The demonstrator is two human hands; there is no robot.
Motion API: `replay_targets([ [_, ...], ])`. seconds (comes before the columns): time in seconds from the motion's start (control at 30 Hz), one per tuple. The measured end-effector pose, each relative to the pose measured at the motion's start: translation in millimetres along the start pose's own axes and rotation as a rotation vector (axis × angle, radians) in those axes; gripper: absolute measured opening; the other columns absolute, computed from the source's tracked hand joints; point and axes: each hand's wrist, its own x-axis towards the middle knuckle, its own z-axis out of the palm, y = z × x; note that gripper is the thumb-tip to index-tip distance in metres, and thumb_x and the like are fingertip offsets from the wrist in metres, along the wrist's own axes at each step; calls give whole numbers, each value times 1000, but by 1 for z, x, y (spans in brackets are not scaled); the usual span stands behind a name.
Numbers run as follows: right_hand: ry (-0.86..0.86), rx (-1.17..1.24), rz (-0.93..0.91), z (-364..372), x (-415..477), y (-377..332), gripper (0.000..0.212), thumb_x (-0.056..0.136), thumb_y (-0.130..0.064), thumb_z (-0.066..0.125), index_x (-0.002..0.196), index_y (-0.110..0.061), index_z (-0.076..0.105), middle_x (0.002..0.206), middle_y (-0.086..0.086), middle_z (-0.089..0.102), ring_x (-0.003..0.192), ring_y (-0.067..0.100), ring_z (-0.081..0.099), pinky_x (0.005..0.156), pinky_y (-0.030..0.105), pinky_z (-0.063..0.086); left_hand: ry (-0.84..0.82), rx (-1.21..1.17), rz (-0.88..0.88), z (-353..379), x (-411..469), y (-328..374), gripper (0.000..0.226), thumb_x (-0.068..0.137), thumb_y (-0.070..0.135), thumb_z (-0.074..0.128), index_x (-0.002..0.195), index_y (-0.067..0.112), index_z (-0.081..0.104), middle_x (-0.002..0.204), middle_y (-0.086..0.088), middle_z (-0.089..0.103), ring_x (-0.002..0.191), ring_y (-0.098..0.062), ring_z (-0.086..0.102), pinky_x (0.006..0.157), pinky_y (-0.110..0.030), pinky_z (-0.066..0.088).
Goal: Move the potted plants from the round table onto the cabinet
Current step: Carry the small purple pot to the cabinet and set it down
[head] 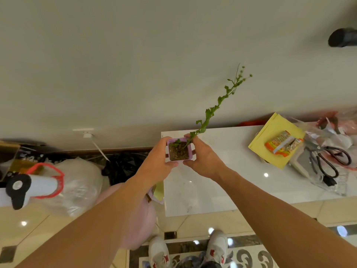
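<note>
Fingers of the left hand point(158, 159) clasp the near-left side of the small pink pot point(179, 150), and the right hand point(202, 158) grips its right side, so both hold it above the left end of the white cabinet top point(222, 182). Its thin stem point(214, 109) leans away to the right, so I judge the pot must go straight down, both arms stretched forward

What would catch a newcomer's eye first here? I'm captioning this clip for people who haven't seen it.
A small pink pot sits at centre, held between the left hand and right hand, its thin leafy stem leaning up to the right. It hangs over the white cabinet top's left end. Black scissors and a yellow envelope lie further right.
</note>
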Motion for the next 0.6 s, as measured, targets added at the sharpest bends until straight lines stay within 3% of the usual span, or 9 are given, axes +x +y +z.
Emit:
replay_targets([
  [0.23, 13, -12, 14, 18, 29, 8, 70, 88, -20, 75, 146, -25, 37, 140, -1, 55, 116, 23, 61, 100, 41, 54, 11, -14, -8, 0, 25, -31, 67, 86, 13, 75, 137, 37, 39, 129, 10, 55, 120, -16, 57, 101, -44, 52],
  [0.43, -15, -119, -23, 18, 46, 10, 66, 91, -23, 71, 148, -23, 37, 142, 4, 54, 119, 27, 59, 101, 42, 52, 38, -22, -16, -4, 35, -37, 65, 83, 21, 76, 118, 57, 34, 109, 31, 54, 98, -4, 67, 77, -20, 50],
  [0.6, 25, -134, -79, 19, 53, 14, 68, 94, -21, 67, 153, -28, 32, 145, 3, 51, 123, 26, 56, 103, 41, 51, 42, -24, 5, -4, 48, -34, 66, 86, 19, 75, 135, 44, 37, 123, 17, 54, 94, -8, 69, 89, -33, 55],
])
